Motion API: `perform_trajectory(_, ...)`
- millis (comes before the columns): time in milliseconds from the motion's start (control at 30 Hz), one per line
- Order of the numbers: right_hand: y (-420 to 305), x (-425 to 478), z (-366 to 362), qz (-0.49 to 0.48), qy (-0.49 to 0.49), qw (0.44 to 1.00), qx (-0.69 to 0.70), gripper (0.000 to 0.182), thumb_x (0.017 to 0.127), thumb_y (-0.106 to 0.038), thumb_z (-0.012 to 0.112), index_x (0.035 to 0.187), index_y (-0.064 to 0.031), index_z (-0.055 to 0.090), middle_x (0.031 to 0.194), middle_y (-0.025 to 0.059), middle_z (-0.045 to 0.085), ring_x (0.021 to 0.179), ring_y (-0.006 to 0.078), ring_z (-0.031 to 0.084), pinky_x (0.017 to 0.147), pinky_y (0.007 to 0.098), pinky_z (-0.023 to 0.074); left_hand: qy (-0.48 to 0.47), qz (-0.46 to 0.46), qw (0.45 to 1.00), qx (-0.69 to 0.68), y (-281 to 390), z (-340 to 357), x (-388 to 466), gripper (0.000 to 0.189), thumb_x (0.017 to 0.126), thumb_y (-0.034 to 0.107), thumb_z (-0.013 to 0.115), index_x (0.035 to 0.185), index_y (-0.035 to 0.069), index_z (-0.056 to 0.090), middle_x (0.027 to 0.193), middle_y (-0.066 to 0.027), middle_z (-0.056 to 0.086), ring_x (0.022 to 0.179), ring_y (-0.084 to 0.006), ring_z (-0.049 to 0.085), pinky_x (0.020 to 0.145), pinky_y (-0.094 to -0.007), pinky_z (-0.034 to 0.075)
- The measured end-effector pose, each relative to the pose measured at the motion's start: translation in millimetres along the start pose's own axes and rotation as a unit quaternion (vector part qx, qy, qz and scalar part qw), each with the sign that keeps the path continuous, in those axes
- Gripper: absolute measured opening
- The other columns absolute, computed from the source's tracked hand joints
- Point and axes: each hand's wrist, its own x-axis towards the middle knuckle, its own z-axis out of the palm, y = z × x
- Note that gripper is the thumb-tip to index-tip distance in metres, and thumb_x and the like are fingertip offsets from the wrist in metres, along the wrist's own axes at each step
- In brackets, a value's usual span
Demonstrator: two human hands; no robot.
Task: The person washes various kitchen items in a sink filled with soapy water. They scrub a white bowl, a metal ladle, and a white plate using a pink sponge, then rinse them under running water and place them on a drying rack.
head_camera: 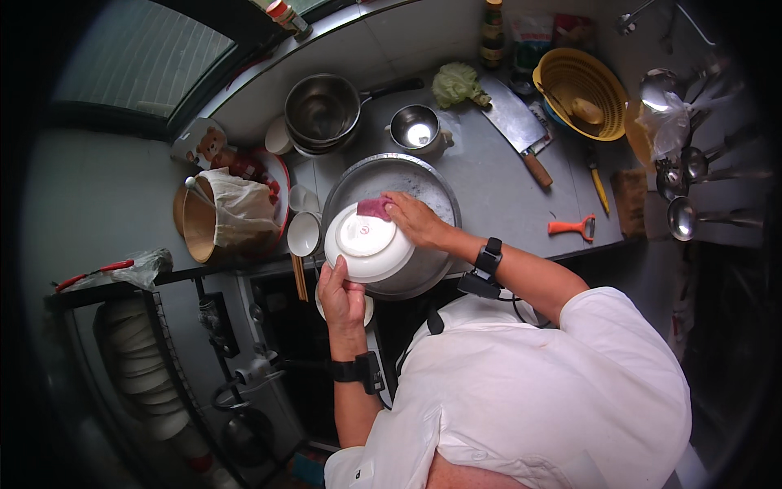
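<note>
A white plate (371, 261) is tilted over a wide metal basin (400, 168), its underside with foot ring and small red mark facing me. My left hand (342, 293) grips the plate's near-left rim, thumb on the underside. My right hand (418, 220) holds a dark pink cloth (374, 208) against the far edge of the plate's underside. Below the left hand, a pale round dish (368, 310) is partly hidden. Just left of the plate stand a white bowl (303, 234) and a pair of wooden chopsticks (299, 278).
Behind the basin are stacked pans (322, 109) and a small metal pot (415, 127). A cleaver (516, 119) lies near a lettuce (455, 84), with an orange peeler (572, 227) close to the counter's edge. A yellow colander (602, 73) and hanging ladles (682, 218) are at right; a wooden bucket (200, 235) stands left.
</note>
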Motion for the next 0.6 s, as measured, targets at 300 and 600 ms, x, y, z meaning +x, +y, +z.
perform_trajectory(300,-7.4,10.5,-1.0,0.065,-0.015,0.998,-0.008,0.038,0.102,-0.017,0.046,0.132,0.0041,0.053,0.125,0.0296,0.06,0.114,0.047,0.058,0.099,0.0479,0.0463,-0.093,0.023,0.993,0.073,6.5,9.6,-12.6,0.033,0.099,0.004,0.06,0.128,0.002,0.044,0.132,-0.0159,0.06,0.119,-0.0225,0.062,0.103,-0.04,0.051)
perform_trajectory(600,-44.6,-7.0,15.3,-0.129,0.024,0.99,-0.046,0.049,0.095,0.003,0.053,0.143,0.0039,0.047,0.145,0.027,0.05,0.138,0.0415,0.046,0.116,0.0436,0.0377,-0.095,0.022,0.983,0.154,3.2,7.0,-6.4,0.03,0.098,0.001,0.061,0.125,0.003,0.048,0.127,-0.0109,0.061,0.11,-0.0144,0.062,0.099,-0.0313,0.049)
